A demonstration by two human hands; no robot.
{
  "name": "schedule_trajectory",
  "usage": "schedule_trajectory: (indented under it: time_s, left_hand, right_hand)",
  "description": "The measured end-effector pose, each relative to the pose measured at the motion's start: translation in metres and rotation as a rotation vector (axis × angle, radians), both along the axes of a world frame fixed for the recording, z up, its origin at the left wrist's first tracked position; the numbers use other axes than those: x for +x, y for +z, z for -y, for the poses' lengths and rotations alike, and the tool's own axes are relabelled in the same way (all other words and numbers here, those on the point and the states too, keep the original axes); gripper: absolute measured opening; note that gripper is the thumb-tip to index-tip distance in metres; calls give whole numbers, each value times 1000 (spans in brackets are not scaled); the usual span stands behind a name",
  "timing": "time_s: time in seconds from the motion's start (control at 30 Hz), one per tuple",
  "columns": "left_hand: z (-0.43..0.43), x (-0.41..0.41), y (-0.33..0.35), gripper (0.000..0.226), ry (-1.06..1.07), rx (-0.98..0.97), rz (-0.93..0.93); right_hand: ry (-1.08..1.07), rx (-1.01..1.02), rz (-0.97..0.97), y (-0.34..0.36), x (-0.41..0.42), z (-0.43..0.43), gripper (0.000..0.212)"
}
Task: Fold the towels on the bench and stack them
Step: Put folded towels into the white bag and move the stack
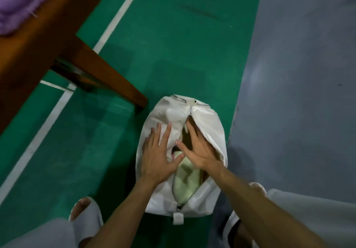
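Observation:
A white zip bag (210,130) lies on the green floor between my feet, its zipper open along the top. A pale green towel (187,178) shows inside the opening. My left hand (158,157) rests flat with spread fingers on the bag's left flap. My right hand (198,147) reaches over the opening with straight fingers, touching the right flap near the zipper. A folded purple towel (17,3) lies on the wooden bench (48,41) at the top left.
A bench leg (115,82) slants down to the floor just left of the bag. White court lines (38,138) cross the green floor. Grey floor (298,74) runs along the right. My feet in pale sandals (86,215) flank the bag.

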State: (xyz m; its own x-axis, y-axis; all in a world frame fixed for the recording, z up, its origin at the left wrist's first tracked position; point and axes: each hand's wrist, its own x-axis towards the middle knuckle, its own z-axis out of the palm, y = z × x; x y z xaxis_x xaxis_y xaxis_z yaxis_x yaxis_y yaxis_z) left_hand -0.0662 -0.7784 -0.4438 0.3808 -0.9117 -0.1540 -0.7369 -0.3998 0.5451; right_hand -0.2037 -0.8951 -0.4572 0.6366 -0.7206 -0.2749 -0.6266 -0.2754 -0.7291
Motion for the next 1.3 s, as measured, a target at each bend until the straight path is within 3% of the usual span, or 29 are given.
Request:
schedule_trajectory:
  time_s: [0.17,0.37,0.5,0.7,0.9,1.07,1.23,1.3]
  left_hand:
    - [-26,9,47,103,32,-51,-46]
    - [-62,35,137,103,91,-167,-69]
    - [-83,62,196,99,110,-348,-69]
    - [-95,115,279,93,333,-695,-164]
    - [-77,186,328,105,605,-870,-186]
    - [-47,253,337,118,845,-871,-367]
    - [-13,311,337,106,1096,-922,-667]
    - [-4,334,333,118,1110,-910,-709]
  right_hand:
    - [-14,-105,3,37,-10,-29,89]
    - [24,-202,143,111,3,-50,83]
    - [73,-246,239,172,33,-60,88]
    - [77,-232,429,259,113,-73,93]
    - [-29,23,625,311,200,-79,97]
    - [-162,276,745,340,259,-69,113]
    - [-477,520,596,356,292,-42,87]
    - [-513,517,544,355,301,-33,86]
